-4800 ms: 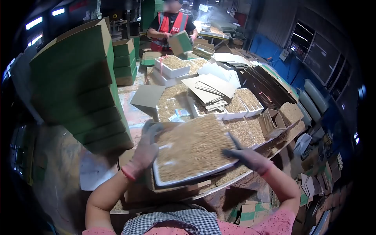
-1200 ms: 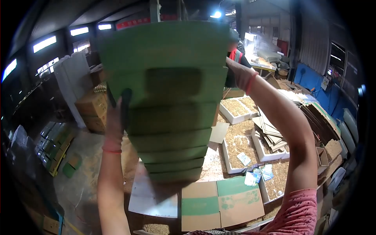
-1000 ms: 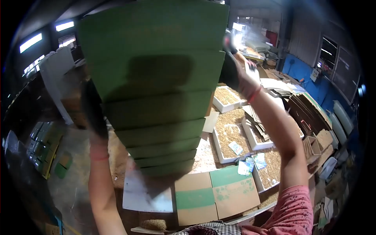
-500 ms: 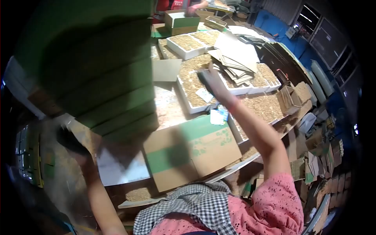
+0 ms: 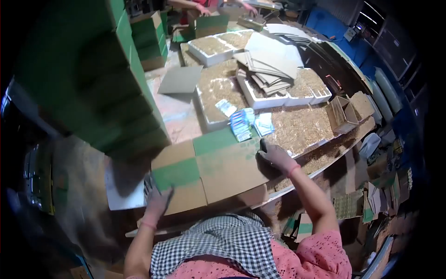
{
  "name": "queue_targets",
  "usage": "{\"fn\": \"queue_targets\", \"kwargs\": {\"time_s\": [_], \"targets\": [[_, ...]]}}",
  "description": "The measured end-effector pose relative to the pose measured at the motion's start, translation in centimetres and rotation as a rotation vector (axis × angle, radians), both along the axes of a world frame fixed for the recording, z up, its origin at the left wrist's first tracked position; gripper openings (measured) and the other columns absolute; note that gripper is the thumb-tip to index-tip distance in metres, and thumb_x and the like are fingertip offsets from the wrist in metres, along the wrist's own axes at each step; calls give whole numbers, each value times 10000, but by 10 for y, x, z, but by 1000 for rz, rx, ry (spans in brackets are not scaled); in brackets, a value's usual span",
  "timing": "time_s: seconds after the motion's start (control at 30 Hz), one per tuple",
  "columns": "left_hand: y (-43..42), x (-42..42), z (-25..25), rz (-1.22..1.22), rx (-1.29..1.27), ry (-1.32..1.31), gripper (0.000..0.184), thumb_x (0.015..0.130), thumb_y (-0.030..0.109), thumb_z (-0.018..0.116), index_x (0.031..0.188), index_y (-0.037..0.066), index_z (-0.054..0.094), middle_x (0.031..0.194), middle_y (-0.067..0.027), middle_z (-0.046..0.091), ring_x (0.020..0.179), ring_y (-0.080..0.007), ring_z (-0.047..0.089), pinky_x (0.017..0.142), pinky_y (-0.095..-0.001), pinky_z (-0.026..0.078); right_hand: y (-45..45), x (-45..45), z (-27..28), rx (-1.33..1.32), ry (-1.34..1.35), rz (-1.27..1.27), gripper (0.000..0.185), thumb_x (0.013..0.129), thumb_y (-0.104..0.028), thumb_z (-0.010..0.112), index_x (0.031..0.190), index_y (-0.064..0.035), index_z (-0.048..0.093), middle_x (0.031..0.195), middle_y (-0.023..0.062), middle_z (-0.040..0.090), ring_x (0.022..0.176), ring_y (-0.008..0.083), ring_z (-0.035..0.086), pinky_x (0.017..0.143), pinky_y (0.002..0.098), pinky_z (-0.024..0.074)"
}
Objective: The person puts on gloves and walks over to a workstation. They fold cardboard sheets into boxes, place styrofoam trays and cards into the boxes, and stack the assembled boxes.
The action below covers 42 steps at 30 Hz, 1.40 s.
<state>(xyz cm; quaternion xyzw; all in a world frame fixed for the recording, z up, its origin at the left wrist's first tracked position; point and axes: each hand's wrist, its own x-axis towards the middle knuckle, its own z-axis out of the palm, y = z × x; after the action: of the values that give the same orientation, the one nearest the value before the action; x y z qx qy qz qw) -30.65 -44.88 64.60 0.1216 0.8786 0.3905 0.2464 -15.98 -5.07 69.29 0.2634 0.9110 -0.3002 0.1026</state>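
Note:
A brown and green cardboard box [image 5: 227, 169] with its top flaps closed lies in front of me at the table's near edge. My left hand [image 5: 158, 197], in a grey glove, rests at the box's left end, fingers apart. At the right end, my right hand [image 5: 277, 158] touches the cardboard, its dark fingertips over the edge; its grip is hard to make out. Blue and white packets [image 5: 240, 124] lie just behind the box, beside a white tray [image 5: 218, 124] filled with brown grain-like material.
Tall stacked green boxes [image 5: 88, 79] stand at the left. Beyond are more filled white trays [image 5: 211, 58], loose cardboard sheets [image 5: 269, 69], a divided box [image 5: 341, 116] at the right, and a co-worker's hands [image 5: 203, 9] above a green box [image 5: 211, 25].
Both my hands have left the tall green stack and come down to the two ends of the flat-topped box. The view has tilted down, and the stack now stands at the left.

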Motion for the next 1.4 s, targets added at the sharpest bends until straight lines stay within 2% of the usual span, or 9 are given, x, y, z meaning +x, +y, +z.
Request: {"fn": "queue_targets", "kwargs": {"time_s": [0.1,0.17,0.37,0.5,0.87,1.0,1.1,1.27,1.4], "targets": [[24,12,72,-466,-123,844,594,832,321,629,1350,105,435,1335,-230,455,1231,-429,423,1040,-458,351,35,-25,9,138,-153,224,476,857,-378,482,1089,23,587,1006,267,639,989,392,611,877,433,466],[38,13,101,-981,-389,773,676,747,241,671,1370,153,424,1244,-170,545,1095,-398,536,960,-439,436,63,-48,22,46,-204,240,431,874,-382,463,924,-16,684,966,223,666,948,356,638,844,421,485],[39,-22,188,-904,-221,628,691,716,103,663,1369,174,450,1136,-164,610,944,-338,609,861,-399,486,-28,-24,171,414,607,311,605,856,-354,628,1358,-92,415,1169,184,557,983,310,588,957,444,393],[52,-61,189,-862,-188,302,543,888,243,543,1406,159,407,1244,-158,576,1072,-324,579,957,-382,431,-54,-43,81,790,536,472,640,805,-371,664,1340,-107,432,1242,159,481,1121,321,483,1011,509,340],[70,-99,193,-556,-155,-74,373,926,302,522,1159,18,589,1004,-108,664,892,-185,594,801,-323,457,6,-5,72,-161,1168,743,196,782,-339,569,837,-175,662,836,30,601,921,230,563,1036,508,332],[83,-40,121,-222,262,863,324,861,140,579,1139,-25,590,1136,-101,576,1033,-238,549,905,-341,427,-29,-33,89,154,710,1037,223,803,-275,549,899,-100,648,912,86,625,995,262,548,1066,492,321],[132,4,152,-816,557,1133,511,841,130,612,1323,27,476,1357,-190,437,1329,-407,330,1120,-471,230,-55,-47,13,503,804,1035,214,796,-211,558,959,-98,639,1009,88,604,1023,266,545,1074,473,322],[203,44,80,-1291,527,859,588,877,327,561,1400,115,395,1469,-159,310,1351,-354,299,1127,-510,201,-6,-118,142,913,1234,195,575,866,-362,602,1330,-84,407,1199,225,487,1106,374,485,933,549,364],[206,4,78,-1653,78,-72,458,1008,350,297,1392,124,401,1426,-140,371,1344,-308,308,1132,-475,192,-20,-92,78,1020,307,355,660,874,-581,451,1326,-102,482,1300,217,473,1232,378,431,1058,555,264]]}}
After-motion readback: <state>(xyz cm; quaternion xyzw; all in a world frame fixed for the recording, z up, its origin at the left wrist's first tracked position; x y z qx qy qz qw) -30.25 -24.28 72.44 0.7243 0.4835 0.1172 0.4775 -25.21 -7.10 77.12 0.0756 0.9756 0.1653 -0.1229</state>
